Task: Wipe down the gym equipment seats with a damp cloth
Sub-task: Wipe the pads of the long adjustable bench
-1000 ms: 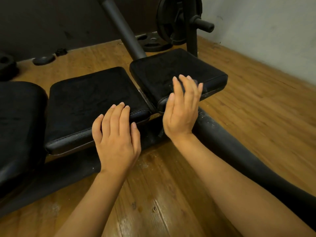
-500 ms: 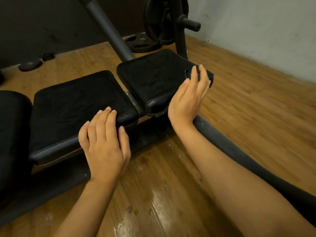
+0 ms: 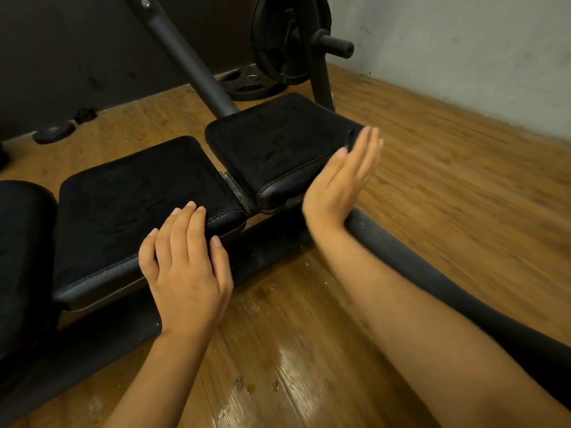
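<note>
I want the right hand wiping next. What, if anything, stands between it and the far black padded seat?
Nothing visible does. The right hand is open at the near right edge of the far black padded seat. No damp cloth is in view.

Left hand (image 3: 185, 270) flat, fingers straight, fingertips on near edge of middle seat pad (image 3: 139, 205). Right hand (image 3: 343, 177) edge-on, fingers straight, at near right corner of the far seat pad (image 3: 278, 143); contact unclear. Third pad (image 3: 21, 242) at left edge. Frame bar (image 3: 432, 273) runs under right forearm. Weight plate (image 3: 284, 38) on peg behind, another plate (image 3: 250, 83) flat on wood floor (image 3: 448, 180)
</note>
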`<state>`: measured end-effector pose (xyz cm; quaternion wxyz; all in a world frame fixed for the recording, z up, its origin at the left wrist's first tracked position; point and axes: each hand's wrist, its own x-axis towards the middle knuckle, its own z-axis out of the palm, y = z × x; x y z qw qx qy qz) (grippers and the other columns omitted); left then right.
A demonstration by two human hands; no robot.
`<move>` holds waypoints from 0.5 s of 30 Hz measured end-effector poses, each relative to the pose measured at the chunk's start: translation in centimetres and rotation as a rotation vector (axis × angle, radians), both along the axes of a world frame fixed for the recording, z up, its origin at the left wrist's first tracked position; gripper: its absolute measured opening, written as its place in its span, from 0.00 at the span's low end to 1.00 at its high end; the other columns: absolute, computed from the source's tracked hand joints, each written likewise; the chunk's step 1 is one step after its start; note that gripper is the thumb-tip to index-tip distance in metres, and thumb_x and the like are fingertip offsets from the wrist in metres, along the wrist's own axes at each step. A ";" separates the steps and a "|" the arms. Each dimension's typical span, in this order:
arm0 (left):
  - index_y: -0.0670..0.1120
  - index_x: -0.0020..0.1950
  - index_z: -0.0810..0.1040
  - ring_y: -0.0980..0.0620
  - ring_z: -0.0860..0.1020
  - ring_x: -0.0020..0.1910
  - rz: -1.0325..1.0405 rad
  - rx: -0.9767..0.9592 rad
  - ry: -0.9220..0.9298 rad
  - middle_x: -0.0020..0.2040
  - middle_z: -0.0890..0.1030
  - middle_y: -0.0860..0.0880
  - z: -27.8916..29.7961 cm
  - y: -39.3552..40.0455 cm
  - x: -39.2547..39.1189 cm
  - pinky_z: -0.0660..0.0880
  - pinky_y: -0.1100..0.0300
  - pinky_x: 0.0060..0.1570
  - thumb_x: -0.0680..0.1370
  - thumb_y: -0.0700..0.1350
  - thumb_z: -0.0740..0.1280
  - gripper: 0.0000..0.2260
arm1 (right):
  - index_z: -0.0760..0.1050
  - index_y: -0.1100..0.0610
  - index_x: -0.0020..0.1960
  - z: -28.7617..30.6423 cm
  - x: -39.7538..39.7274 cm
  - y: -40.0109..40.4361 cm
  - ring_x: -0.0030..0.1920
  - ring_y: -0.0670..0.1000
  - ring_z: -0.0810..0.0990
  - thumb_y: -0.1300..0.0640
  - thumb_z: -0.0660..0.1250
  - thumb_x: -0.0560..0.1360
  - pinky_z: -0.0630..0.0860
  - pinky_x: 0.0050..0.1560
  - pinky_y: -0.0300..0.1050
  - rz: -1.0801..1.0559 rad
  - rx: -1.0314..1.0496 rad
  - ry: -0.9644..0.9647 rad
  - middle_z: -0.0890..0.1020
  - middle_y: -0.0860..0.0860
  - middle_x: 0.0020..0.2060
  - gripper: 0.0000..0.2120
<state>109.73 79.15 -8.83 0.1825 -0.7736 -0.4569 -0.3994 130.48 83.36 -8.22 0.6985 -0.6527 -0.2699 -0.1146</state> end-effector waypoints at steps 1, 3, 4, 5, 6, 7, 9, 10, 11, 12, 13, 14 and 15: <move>0.38 0.70 0.73 0.42 0.71 0.70 0.001 0.002 -0.007 0.69 0.76 0.40 -0.1 0.1 0.1 0.58 0.47 0.72 0.82 0.44 0.60 0.18 | 0.59 0.65 0.78 0.7 1.5 0.2 0.79 0.57 0.54 0.55 0.49 0.84 0.51 0.79 0.49 -0.011 0.017 0.094 0.60 0.60 0.78 0.25; 0.37 0.69 0.73 0.41 0.72 0.69 0.010 0.007 -0.027 0.68 0.76 0.39 -0.2 0.2 0.3 0.58 0.47 0.72 0.82 0.44 0.60 0.18 | 0.58 0.63 0.79 1.4 3.1 0.5 0.79 0.57 0.55 0.54 0.48 0.83 0.54 0.78 0.54 -0.006 0.025 0.182 0.59 0.58 0.79 0.26; 0.37 0.69 0.73 0.41 0.72 0.69 0.014 0.011 -0.038 0.68 0.76 0.39 -0.3 0.2 0.4 0.58 0.47 0.72 0.82 0.44 0.60 0.17 | 0.57 0.63 0.79 1.4 2.9 0.4 0.79 0.57 0.54 0.53 0.48 0.83 0.53 0.78 0.54 -0.004 0.011 0.187 0.59 0.58 0.79 0.27; 0.37 0.69 0.74 0.41 0.72 0.69 0.014 0.018 -0.048 0.68 0.76 0.39 -0.4 0.3 0.6 0.58 0.47 0.72 0.82 0.44 0.60 0.17 | 0.55 0.63 0.80 1.2 2.1 0.3 0.80 0.57 0.52 0.53 0.49 0.83 0.51 0.79 0.53 -0.002 -0.004 0.175 0.57 0.58 0.79 0.27; 0.37 0.68 0.74 0.41 0.72 0.69 0.019 0.022 -0.054 0.67 0.76 0.39 -0.5 0.3 0.5 0.58 0.47 0.71 0.82 0.44 0.60 0.17 | 0.54 0.63 0.80 0.9 0.7 0.1 0.80 0.57 0.50 0.53 0.49 0.83 0.48 0.80 0.50 0.012 -0.020 0.153 0.56 0.58 0.79 0.27; 0.37 0.68 0.73 0.41 0.72 0.69 0.022 0.025 -0.058 0.67 0.76 0.39 -0.5 0.3 0.5 0.58 0.47 0.71 0.82 0.44 0.60 0.17 | 0.53 0.64 0.80 0.5 -1.1 -0.2 0.80 0.57 0.48 0.52 0.50 0.83 0.45 0.80 0.47 0.032 -0.037 0.113 0.54 0.59 0.80 0.28; 0.37 0.69 0.73 0.41 0.72 0.69 0.021 0.023 -0.058 0.67 0.76 0.39 -0.6 0.4 0.6 0.57 0.47 0.71 0.82 0.44 0.59 0.17 | 0.52 0.66 0.80 -0.6 -4.5 -0.9 0.80 0.58 0.47 0.51 0.52 0.83 0.45 0.80 0.49 0.073 -0.073 -0.018 0.53 0.61 0.80 0.30; 0.37 0.69 0.73 0.41 0.72 0.69 0.023 0.023 -0.051 0.67 0.76 0.39 -0.6 0.4 0.6 0.57 0.47 0.71 0.82 0.44 0.59 0.18 | 0.52 0.67 0.79 -1.1 -5.9 -1.2 0.80 0.59 0.47 0.51 0.53 0.83 0.46 0.80 0.52 0.094 -0.094 -0.080 0.53 0.62 0.79 0.31; 0.37 0.69 0.72 0.41 0.72 0.69 0.025 0.026 -0.043 0.67 0.76 0.39 -0.6 0.4 0.6 0.57 0.47 0.71 0.82 0.44 0.59 0.18 | 0.53 0.68 0.79 -1.6 -6.6 -1.4 0.80 0.60 0.47 0.51 0.54 0.82 0.48 0.80 0.56 0.114 -0.113 -0.127 0.53 0.63 0.79 0.32; 0.37 0.69 0.73 0.41 0.72 0.69 0.024 0.029 -0.035 0.68 0.76 0.39 -0.6 0.4 0.5 0.57 0.47 0.71 0.82 0.44 0.59 0.18 | 0.53 0.69 0.78 -2.0 -6.7 -1.5 0.80 0.61 0.47 0.50 0.55 0.82 0.50 0.79 0.59 0.128 -0.130 -0.165 0.54 0.64 0.79 0.33; 0.37 0.69 0.73 0.41 0.72 0.69 0.022 0.032 -0.028 0.68 0.76 0.39 -0.6 0.4 0.4 0.57 0.47 0.72 0.83 0.44 0.59 0.17 | 0.54 0.69 0.78 -2.2 -6.3 -1.6 0.80 0.62 0.48 0.48 0.56 0.82 0.52 0.78 0.62 0.132 -0.143 -0.209 0.55 0.65 0.78 0.33; 0.37 0.69 0.73 0.41 0.72 0.69 0.016 0.033 -0.024 0.68 0.76 0.39 -0.6 0.4 0.3 0.58 0.47 0.71 0.83 0.44 0.59 0.17 | 0.55 0.69 0.78 -2.4 -5.6 -1.7 0.79 0.63 0.50 0.45 0.56 0.82 0.54 0.77 0.64 0.128 -0.152 -0.272 0.56 0.65 0.77 0.34; 0.37 0.69 0.73 0.40 0.72 0.69 0.009 0.033 -0.022 0.68 0.76 0.39 -0.6 0.3 0.3 0.58 0.46 0.71 0.83 0.44 0.59 0.17 | 0.57 0.69 0.77 -2.5 -4.6 -1.8 0.79 0.64 0.52 0.43 0.55 0.82 0.54 0.77 0.64 0.118 -0.162 -0.354 0.58 0.66 0.77 0.35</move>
